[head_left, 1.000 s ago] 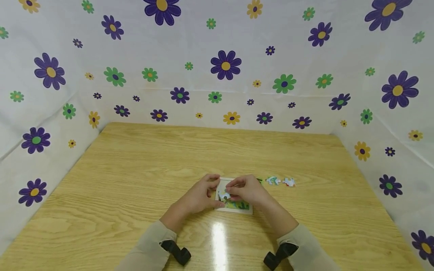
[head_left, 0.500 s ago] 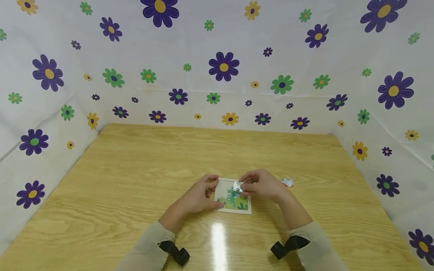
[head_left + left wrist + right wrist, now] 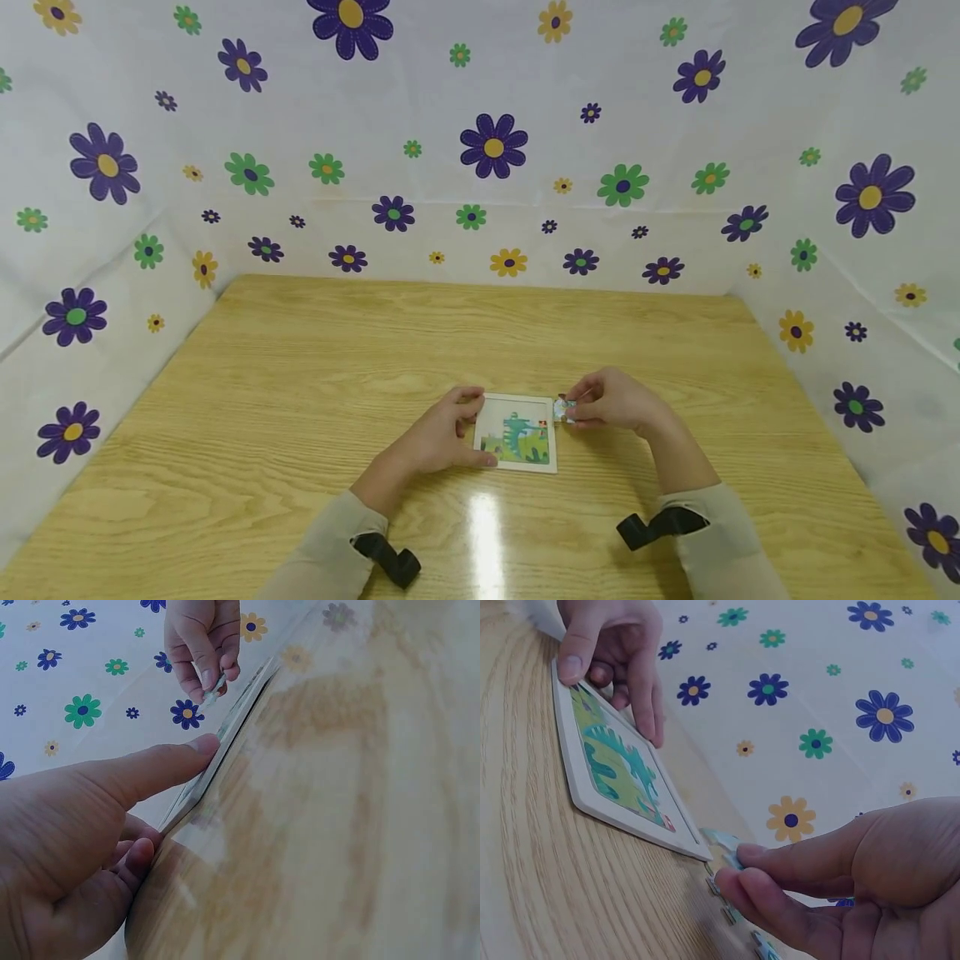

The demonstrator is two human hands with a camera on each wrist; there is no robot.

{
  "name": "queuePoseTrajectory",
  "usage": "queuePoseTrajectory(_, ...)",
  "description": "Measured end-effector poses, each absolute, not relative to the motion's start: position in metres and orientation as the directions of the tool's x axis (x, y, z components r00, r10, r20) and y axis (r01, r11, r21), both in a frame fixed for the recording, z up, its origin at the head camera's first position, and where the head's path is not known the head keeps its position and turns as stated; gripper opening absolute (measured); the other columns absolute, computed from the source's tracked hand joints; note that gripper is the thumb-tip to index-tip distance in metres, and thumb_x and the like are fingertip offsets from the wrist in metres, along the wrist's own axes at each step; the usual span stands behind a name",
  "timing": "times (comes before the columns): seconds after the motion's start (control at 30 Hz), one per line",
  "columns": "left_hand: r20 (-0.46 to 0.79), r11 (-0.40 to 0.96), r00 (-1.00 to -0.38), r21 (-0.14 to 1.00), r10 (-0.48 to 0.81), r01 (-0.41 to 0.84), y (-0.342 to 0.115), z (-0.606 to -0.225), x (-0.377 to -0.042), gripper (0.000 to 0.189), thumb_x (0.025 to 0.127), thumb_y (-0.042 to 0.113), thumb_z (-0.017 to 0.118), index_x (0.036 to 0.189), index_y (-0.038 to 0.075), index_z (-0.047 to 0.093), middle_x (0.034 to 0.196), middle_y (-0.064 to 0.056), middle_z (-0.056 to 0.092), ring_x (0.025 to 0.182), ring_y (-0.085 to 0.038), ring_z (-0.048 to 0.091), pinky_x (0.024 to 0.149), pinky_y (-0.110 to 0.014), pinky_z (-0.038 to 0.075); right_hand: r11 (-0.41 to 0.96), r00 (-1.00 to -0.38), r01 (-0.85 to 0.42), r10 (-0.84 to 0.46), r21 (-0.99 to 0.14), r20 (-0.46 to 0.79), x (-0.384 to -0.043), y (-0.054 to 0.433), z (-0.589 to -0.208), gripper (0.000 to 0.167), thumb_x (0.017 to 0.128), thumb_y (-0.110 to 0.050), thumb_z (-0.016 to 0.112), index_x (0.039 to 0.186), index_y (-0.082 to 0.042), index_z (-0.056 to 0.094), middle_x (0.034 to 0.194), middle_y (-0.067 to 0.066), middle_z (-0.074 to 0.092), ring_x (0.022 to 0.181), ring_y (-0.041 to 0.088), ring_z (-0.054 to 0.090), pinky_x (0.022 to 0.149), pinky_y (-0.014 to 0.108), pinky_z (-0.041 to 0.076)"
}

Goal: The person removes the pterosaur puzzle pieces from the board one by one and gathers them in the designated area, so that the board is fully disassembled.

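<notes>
A small puzzle board (image 3: 517, 468) with a pale frame lies on the table, its lower and right parts filled with a green dinosaur picture (image 3: 622, 765). My left hand (image 3: 438, 429) grips the board's left side, thumb on the near left corner and fingers at the far left corner. Just off the board's right edge, my right hand (image 3: 618, 406) pinches a light-coloured puzzle piece (image 3: 564, 408) between thumb and fingers. Below that hand, in the right wrist view, several loose puzzle pieces (image 3: 763, 946) show partly; in the head view the hand hides them.
The wooden table (image 3: 337, 333) runs back to a white cloth wall (image 3: 420, 83) printed with flowers. More of this cloth stands at the left and right sides. A black strap device (image 3: 663, 525) sits on each wrist.
My right hand has moved right, from over the board's left part, past its upper right corner, to beside the right edge, a piece in its fingers. The left hand stays on the board.
</notes>
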State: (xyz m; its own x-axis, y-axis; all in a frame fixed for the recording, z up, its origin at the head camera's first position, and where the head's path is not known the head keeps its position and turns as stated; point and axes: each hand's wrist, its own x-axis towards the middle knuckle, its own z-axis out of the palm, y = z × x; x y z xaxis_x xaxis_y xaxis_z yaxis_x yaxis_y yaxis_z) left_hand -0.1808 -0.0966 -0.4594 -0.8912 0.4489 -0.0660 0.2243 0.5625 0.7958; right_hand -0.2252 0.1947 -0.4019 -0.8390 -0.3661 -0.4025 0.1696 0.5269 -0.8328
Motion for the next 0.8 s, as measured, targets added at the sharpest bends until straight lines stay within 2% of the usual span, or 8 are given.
queuePoseTrajectory(0.37,-0.064,0.542,-0.890,0.812,0.452,0.216,-0.096,-0.459,-0.180,0.100,0.076,0.035,0.088,0.152,-0.001,0.035,0.161,0.000,0.029,0.116,-0.017,0.050,0.086,-0.028,0.045,0.564,-0.834,0.156,-0.364,-0.811,-0.414,-0.227,0.200,-0.407,0.019,0.091,0.003,0.068,0.108,0.011,0.064,0.084,0.013,0.067,0.068,0.013,0.068,0.067,0.028,0.059)
queuePoseTrajectory(0.6,-0.070,0.557,-0.895,0.803,0.440,0.211,-0.095,-0.457,-0.181,0.100,0.075,0.034,0.089,0.152,-0.001,0.035,0.161,0.001,0.029,0.110,-0.015,0.048,0.085,-0.027,0.043,0.589,-0.847,0.125,-0.356,-0.798,-0.396,-0.221,0.193,-0.404,0.020,0.088,0.001,0.073,0.104,0.011,0.068,0.082,0.013,0.071,0.064,0.012,0.067,0.065,0.029,0.059)
queuePoseTrajectory(0.8,-0.072,0.559,-0.892,0.801,0.446,0.215,-0.096,-0.457,-0.180,0.099,0.076,0.034,0.088,0.152,-0.001,0.035,0.161,0.000,0.029,0.108,-0.016,0.048,0.084,-0.028,0.043,0.631,-0.871,0.098,-0.319,-0.769,-0.373,-0.218,0.187,-0.408,0.014,0.084,0.002,0.076,0.095,0.009,0.071,0.082,0.013,0.072,0.064,0.012,0.067,0.064,0.029,0.059)
